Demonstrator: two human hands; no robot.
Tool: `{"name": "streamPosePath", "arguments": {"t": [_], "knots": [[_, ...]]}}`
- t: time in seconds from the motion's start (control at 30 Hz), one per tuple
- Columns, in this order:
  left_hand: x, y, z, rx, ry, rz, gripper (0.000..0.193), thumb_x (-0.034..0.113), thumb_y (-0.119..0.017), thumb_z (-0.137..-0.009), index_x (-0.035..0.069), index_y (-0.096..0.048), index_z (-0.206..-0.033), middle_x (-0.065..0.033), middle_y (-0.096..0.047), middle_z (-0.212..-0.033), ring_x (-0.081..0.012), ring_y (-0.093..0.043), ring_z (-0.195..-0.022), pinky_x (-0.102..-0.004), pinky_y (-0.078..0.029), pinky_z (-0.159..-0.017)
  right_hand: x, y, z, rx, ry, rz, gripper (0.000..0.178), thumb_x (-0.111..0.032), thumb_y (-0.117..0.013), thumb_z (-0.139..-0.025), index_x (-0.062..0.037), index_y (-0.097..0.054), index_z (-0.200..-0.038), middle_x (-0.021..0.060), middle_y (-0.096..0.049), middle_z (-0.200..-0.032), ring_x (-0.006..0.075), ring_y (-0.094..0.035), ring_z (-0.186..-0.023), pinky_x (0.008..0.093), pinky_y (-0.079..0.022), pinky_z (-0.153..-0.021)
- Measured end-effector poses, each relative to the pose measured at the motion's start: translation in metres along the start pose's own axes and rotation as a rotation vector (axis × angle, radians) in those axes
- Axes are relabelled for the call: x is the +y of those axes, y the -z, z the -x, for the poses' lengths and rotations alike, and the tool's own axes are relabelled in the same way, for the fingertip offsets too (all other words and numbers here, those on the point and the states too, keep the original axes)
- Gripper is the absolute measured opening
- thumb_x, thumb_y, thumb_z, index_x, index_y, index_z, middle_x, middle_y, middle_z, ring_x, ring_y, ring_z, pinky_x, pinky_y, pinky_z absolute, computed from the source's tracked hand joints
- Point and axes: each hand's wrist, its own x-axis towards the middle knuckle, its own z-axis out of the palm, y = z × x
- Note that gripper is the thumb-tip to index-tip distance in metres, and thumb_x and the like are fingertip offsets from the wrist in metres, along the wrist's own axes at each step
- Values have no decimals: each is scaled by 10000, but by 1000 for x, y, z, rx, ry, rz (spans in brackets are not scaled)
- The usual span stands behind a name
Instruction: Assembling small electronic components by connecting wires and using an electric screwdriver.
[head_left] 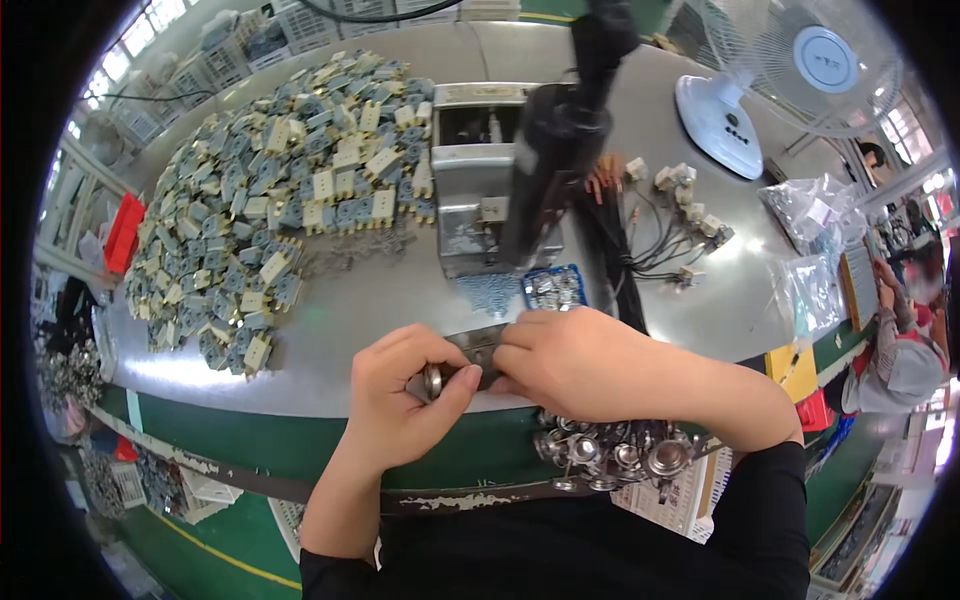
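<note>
1 probably metal part in left hand

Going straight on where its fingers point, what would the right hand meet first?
The right hand would likely meet the dark metal piece first, with the left hand just beyond; depth and contact are unclear.

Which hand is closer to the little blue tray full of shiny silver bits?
The right hand: it is just below the little blue tray in the picture. The left hand is farther away, below and to the tray's left, holding a rounded silver metal piece.
</note>
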Motion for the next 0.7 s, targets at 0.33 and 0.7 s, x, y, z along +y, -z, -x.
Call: {"name": "streamPosePath", "arguments": {"t": [0.33, 0.7], "knots": [[-26, 11, 16, -17, 192, 711, 229, 27, -895, -827, -24, -758, -1004, -52, -745, -862, -71, -650, -708, -212, -505, -619, -5, -14, -15, 241, -45, -408, 163, -49, -742, -938, -17, -722, -1097, 136, -711, -815, 341, -693, -700, 414, -546, -626], [-41, 2, 16, -32, 139, 674, 234, 62, -809, -908, -85, -722, -1068, -147, -755, -928, -209, -743, -775, -308, -595, -671, 0, -18, -6, 391, 63, -168, 175, -10, -814, -832, -22, -765, -999, 66, -606, -652, 239, -597, -520, 363, -454, -475]]}}
